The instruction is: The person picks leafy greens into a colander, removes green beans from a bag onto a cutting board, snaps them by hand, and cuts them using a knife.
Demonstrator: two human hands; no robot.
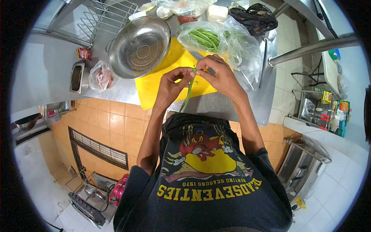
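A long green bean (188, 94) hangs down from my fingers above the front of a yellow cutting board (148, 92). My left hand (174, 83) pinches it near its upper end. Right beside it, the thumb and fingertips of my right hand (218, 73) close on the bean's tip, so the two hands nearly touch. Behind my right hand lies an open clear plastic bag (185, 31) with many green beans (205, 38) inside. A large steel bowl (141, 48) rests at the board's left side, its inside facing me.
A wire rack (104, 19) stands back left, near a steel container (77, 77) and a small plastic bag (101, 76). At the back right are a black plastic bag (255, 18) and a long-handled ladle (264, 58). A metal pole (313, 50) crosses at the right.
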